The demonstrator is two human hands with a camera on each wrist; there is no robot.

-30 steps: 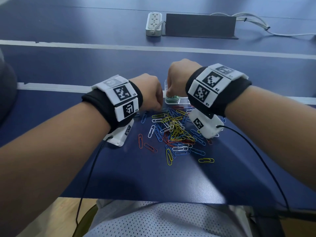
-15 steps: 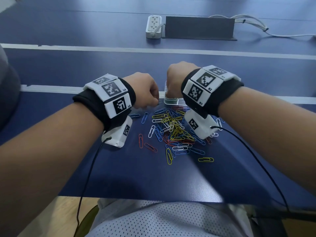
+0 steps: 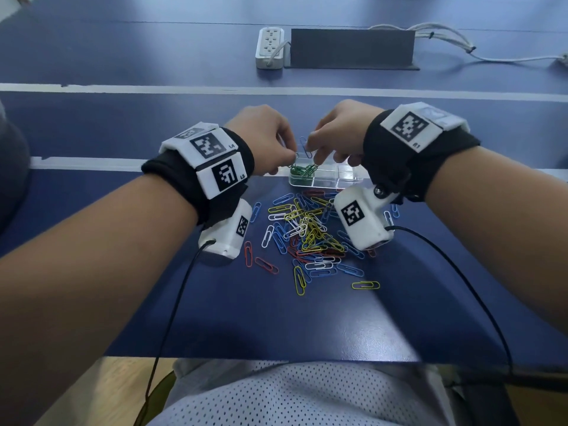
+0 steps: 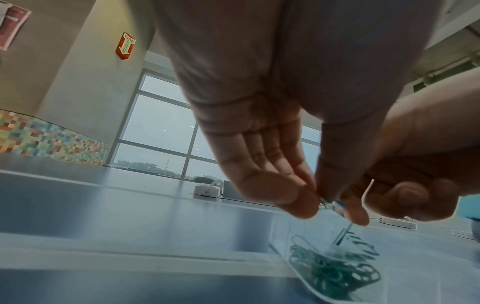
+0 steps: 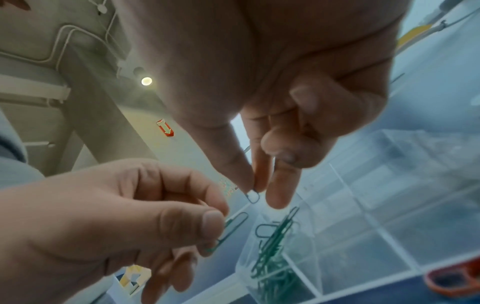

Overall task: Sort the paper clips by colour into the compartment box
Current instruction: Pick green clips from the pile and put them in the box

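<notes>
The clear compartment box (image 3: 347, 179) lies just beyond a pile of mixed-colour paper clips (image 3: 307, 232). Its left compartment holds several green clips (image 3: 302, 173) (image 5: 270, 259) (image 4: 335, 265). Both hands hover over that compartment, close together. My left hand (image 3: 290, 156) pinches a green clip (image 5: 235, 226) between thumb and fingers. My right hand (image 3: 310, 142) pinches a blue clip (image 3: 305, 147) (image 5: 253, 195) between thumb and forefinger, its other fingers curled. In the left wrist view the left fingertips (image 4: 306, 207) meet on a clip right beside the right hand.
A white power strip (image 3: 270, 47), a dark upright panel (image 3: 352, 49) and white cables (image 3: 445, 38) sit at the far side of the blue table (image 3: 123, 272). Loose red clips (image 3: 266, 265) and a yellow one (image 3: 365, 285) lie nearer the front edge.
Both hands have lifted off the table and turned, uncovering the box and its green clips. Each now shows a clip pinched above the left compartment.
</notes>
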